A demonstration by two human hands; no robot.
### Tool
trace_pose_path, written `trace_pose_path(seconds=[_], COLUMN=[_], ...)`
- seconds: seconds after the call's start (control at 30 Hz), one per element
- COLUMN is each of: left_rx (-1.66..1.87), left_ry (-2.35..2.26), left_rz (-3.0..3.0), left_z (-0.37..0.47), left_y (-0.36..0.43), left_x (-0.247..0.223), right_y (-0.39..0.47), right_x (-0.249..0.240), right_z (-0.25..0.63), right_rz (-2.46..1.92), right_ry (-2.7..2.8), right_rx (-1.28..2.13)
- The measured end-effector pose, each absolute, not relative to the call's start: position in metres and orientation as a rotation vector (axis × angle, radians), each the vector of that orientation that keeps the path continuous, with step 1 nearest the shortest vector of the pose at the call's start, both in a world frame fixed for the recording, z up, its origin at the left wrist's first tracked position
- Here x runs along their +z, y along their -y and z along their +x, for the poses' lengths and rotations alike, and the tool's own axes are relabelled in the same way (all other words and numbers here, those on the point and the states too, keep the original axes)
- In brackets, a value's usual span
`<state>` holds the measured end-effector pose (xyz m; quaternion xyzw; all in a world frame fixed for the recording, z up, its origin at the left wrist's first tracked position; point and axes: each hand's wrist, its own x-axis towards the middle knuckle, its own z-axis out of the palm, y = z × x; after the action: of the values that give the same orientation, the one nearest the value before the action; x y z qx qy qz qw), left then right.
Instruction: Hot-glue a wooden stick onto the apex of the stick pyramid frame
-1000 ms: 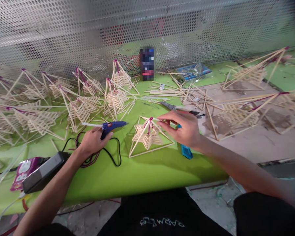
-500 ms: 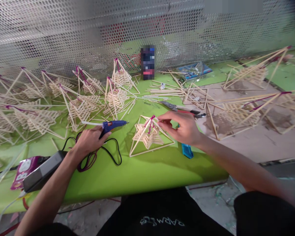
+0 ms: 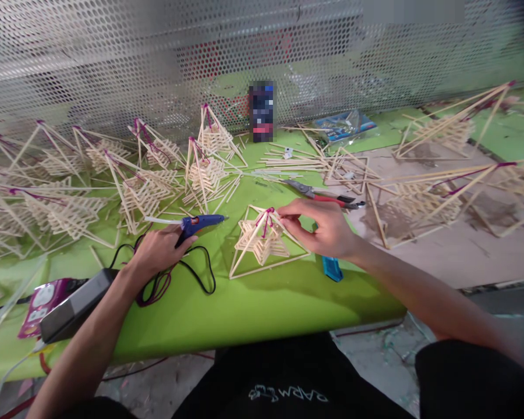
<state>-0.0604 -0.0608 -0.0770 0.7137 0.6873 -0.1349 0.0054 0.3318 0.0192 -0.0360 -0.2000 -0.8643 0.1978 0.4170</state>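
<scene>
My left hand (image 3: 159, 251) is wrapped round the handle of a blue glue gun (image 3: 203, 221), whose nozzle points right and has a white glue stick at its rear. A small wooden-stick pyramid (image 3: 266, 273) stands on the green tabletop in front of me, with a layered star of sticks inside and purple string at its peak. The fingers of my right hand (image 3: 321, 226) are pinched at the pyramid's upper right, beside the peak. A blue cutter (image 3: 332, 269) lies below my right hand, partly hidden by it.
Several finished pyramids (image 3: 144, 192) crowd the left, and larger ones (image 3: 432, 198) stand at right. Red-handled pliers (image 3: 318, 195), loose sticks (image 3: 292, 157) and a phone (image 3: 262, 110) lie or stand behind. A black cable (image 3: 212, 267) and a grey box (image 3: 76, 305) are at left.
</scene>
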Motion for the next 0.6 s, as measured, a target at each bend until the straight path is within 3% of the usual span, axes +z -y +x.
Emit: trace_pose_path(seconds=[0.6], left_rx=[-0.407], left_ry=[-2.139], left_rz=[2.252], left_z=[-0.0610], left_y=[0.0612], left_x=[-0.0765], right_y=[-0.0215], right_x=[-0.0373], right_z=[0.3327], right_rz=[-0.494], right_ry=[2.138], right_rx=[0.585])
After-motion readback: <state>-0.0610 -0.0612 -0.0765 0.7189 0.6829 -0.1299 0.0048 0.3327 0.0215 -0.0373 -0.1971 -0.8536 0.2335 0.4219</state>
